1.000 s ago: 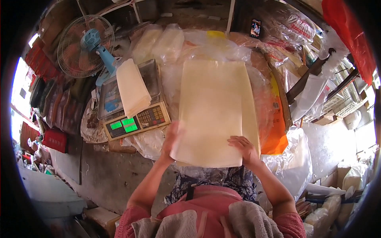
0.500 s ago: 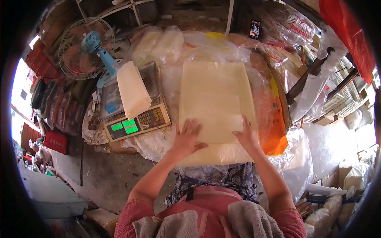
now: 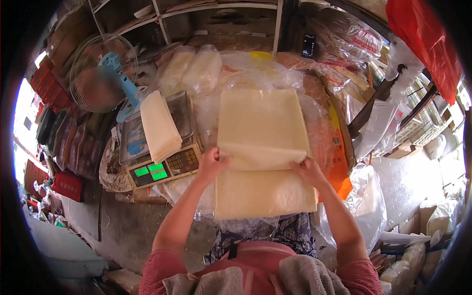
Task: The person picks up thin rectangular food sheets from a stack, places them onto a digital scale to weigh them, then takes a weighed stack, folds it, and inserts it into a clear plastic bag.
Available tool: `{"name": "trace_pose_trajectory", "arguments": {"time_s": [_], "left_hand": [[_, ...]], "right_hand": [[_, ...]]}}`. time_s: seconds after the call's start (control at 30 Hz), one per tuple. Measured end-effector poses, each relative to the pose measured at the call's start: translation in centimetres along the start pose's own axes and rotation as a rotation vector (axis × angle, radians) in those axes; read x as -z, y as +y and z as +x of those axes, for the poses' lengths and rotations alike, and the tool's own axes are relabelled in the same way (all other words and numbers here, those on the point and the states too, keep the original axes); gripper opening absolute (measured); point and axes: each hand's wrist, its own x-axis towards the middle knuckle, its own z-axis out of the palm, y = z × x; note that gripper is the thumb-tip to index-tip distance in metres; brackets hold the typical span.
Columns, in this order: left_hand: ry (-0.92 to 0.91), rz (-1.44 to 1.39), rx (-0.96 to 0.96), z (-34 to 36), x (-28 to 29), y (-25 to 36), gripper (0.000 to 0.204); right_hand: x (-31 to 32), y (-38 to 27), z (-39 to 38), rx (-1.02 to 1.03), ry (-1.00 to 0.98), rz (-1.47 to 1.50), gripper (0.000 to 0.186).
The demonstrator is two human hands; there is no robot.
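Observation:
A wide, thin, pale yellow sheet (image 3: 260, 118) lies on the bench in front of me. Its near edge is raised and curls upward, pinched at both corners. My left hand (image 3: 212, 164) is closed on the left corner, and my right hand (image 3: 309, 172) grips the right one. Below the lifted edge, more pale yellow layers (image 3: 265, 196) lie flat and reach to the front of the bench. To the left, a folded cream-coloured bundle (image 3: 160, 128) rests on the pan of a digital scale (image 3: 186, 160) with lit green displays.
A blue desk fan (image 3: 110, 66) stands behind the scale. Clear plastic bags of pale sheets (image 3: 201, 66) lie at the back, near a propped phone (image 3: 308, 45). An orange sack (image 3: 341, 184) hangs over the bench's right side. Red plastic (image 3: 425, 44) hangs at the upper right.
Both hands have gone from lying flat on the sheet to pinching its near corners, and the edge has lifted. The view has shifted slightly, and the phone screen looks darker.

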Motion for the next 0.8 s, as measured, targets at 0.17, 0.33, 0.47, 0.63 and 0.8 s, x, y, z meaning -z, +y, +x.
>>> {"name": "trace_pose_trajectory", "arguments": {"time_s": [0.17,0.33,0.47,0.63,0.8], "left_hand": [[0.305,0.869,-0.365,2.7,-4.2,0.3,0.068],[0.119,0.992,-0.286,2.2,-7.0,0.3,0.069],[0.157,0.982,-0.349,2.8,-7.1,-1.1,0.068],[0.432,0.703,-0.391,1.2,-7.5,-1.7,0.075],[0.234,-0.535,-0.197,-1.6,-8.0,-4.7,0.092]], "right_hand": [[-1.2,-2.4,3.3,-0.200,0.275,-0.296,0.053],[-1.6,-3.3,4.4,0.147,0.415,-0.683,0.060],[-3.6,0.1,4.7,0.391,0.362,-0.953,0.058],[-5.3,-2.4,4.1,0.232,0.328,-0.931,0.058],[-10.3,-6.4,-3.2,0.314,0.120,-0.762,0.058]]}}
